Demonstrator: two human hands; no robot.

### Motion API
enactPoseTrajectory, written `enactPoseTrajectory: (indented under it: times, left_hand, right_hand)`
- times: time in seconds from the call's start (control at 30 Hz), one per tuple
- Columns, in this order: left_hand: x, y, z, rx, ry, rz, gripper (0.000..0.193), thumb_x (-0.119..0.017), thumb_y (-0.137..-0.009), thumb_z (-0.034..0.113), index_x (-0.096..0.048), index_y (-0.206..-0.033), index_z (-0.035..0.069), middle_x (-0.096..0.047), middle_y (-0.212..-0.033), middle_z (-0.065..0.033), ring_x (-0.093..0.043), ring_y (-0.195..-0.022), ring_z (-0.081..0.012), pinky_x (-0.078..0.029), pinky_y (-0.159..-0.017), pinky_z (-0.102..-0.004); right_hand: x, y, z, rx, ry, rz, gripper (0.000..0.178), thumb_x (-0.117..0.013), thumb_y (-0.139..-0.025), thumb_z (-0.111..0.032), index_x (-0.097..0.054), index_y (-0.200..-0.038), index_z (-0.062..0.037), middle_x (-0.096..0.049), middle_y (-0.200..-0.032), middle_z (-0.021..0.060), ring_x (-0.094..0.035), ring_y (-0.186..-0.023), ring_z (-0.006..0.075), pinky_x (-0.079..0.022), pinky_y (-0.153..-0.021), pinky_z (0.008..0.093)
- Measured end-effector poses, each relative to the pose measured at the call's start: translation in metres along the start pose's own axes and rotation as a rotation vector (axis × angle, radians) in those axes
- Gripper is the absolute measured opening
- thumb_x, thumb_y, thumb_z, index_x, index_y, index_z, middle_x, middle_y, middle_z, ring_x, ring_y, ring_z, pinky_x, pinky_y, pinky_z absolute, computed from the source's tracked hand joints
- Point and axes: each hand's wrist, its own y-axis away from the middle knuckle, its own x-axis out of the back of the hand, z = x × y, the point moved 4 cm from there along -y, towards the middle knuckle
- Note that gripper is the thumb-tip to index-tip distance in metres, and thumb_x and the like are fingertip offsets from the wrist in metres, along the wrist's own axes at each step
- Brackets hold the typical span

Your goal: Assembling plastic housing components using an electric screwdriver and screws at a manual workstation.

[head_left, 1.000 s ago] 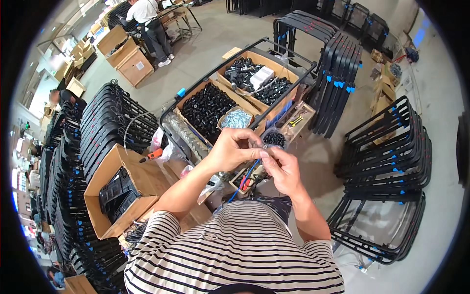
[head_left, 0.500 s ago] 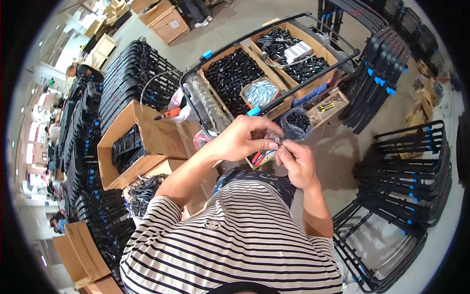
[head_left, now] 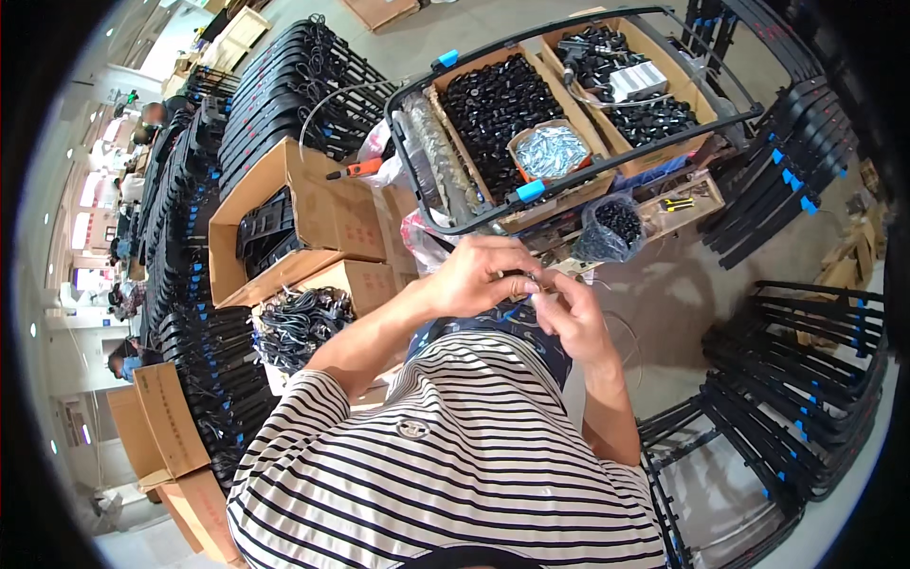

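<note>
My left hand (head_left: pixel 482 276) and my right hand (head_left: pixel 573 318) meet in front of my waist, fingers pinched together. Between the fingertips is something small and dark, too small and too covered to name. A thin pale wire or cord shows just beyond the right fingers. Past the hands lies a black tubular frame (head_left: pixel 445 229) with blue clips, resting around open cartons. One carton holds small black parts (head_left: pixel 498 114) and a smaller box of silvery screws or pins (head_left: pixel 550 152). A clear plastic bag of black pieces (head_left: pixel 611 228) stands nearer the hands, to their right.
A carton (head_left: pixel 313 228) with black plastic parts stands at left, beside bundled black cables (head_left: pixel 301 327). An orange-and-black tool (head_left: pixel 354 170) lies on cardboard. Stacked black frames stand left (head_left: pixel 284 104) and right (head_left: pixel 806 379). A white box (head_left: pixel 637 82) sits among parts.
The view has shifted, so the cartons and frame now sit higher and farther right. Both hands stay together at the same small piece, with the fingers slightly rearranged.
</note>
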Motion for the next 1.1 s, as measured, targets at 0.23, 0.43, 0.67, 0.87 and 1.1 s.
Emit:
enactPoseTrajectory:
  times: [0.23, 0.43, 0.67, 0.87, 1.1]
  left_hand:
    - [-0.025, 0.070, -0.117, 0.330, 0.089, 0.110, 0.019, -0.072, -0.083, 0.013, -0.068, -0.098, 0.002, -0.068, -0.083, -0.0084, -0.066, -0.073, -0.0207, -0.051, -0.064, -0.0307]
    - [-0.021, 0.103, -0.225, 0.966, 0.520, 0.130, 0.026, -0.071, -0.083, 0.016, -0.067, -0.100, -0.002, -0.069, -0.084, -0.0129, -0.065, -0.066, -0.0217, -0.051, -0.060, -0.0307]
    - [0.046, 0.072, -0.256, 0.535, -0.259, 0.210, 0.030, -0.072, -0.077, 0.018, -0.065, -0.099, -0.001, -0.066, -0.086, -0.0171, -0.064, -0.076, -0.0305, -0.051, -0.069, -0.0388]
    - [0.039, 0.069, -0.278, 0.394, -0.470, -0.056, 0.032, -0.071, -0.073, 0.022, -0.062, -0.095, 0.001, -0.062, -0.089, -0.0184, -0.060, -0.093, -0.0372, -0.049, -0.083, -0.0458]
    - [0.038, 0.059, -0.289, 0.480, -0.414, -0.030, 0.031, -0.070, -0.072, 0.025, -0.061, -0.089, 0.001, -0.063, -0.086, -0.0179, -0.062, -0.087, -0.0363, -0.050, -0.079, -0.0450]
  right_hand:
    - [-0.006, -0.033, 0.122, -0.181, -0.073, 0.156, 0.013, -0.059, -0.092, -0.010, -0.065, -0.088, 0.0008, -0.057, -0.066, 0.0007, -0.048, -0.054, 0.0057, -0.035, -0.047, 0.0244]
    - [-0.018, -0.091, 0.180, -0.004, 0.432, 0.400, 0.022, -0.062, -0.089, -0.013, -0.065, -0.073, 0.0023, -0.055, -0.056, 0.0003, -0.049, -0.051, 0.0070, -0.038, -0.048, 0.0266]
    - [0.004, -0.162, 0.228, -0.235, 0.392, 0.552, 0.022, -0.062, -0.086, -0.015, -0.067, -0.072, 0.0016, -0.060, -0.057, 0.0064, -0.054, -0.051, 0.0137, -0.041, -0.050, 0.0305]
    - [-0.003, -0.175, 0.218, -0.299, 0.307, 0.568, 0.021, -0.062, -0.086, -0.015, -0.068, -0.074, 0.0009, -0.057, -0.056, 0.0000, -0.047, -0.051, 0.0077, -0.036, -0.048, 0.0269]
    - [-0.004, -0.179, 0.220, -0.240, 0.286, 0.603, 0.020, -0.061, -0.088, -0.013, -0.067, -0.076, 0.0013, -0.056, -0.059, -0.0014, -0.046, -0.054, 0.0076, -0.036, -0.051, 0.0256]
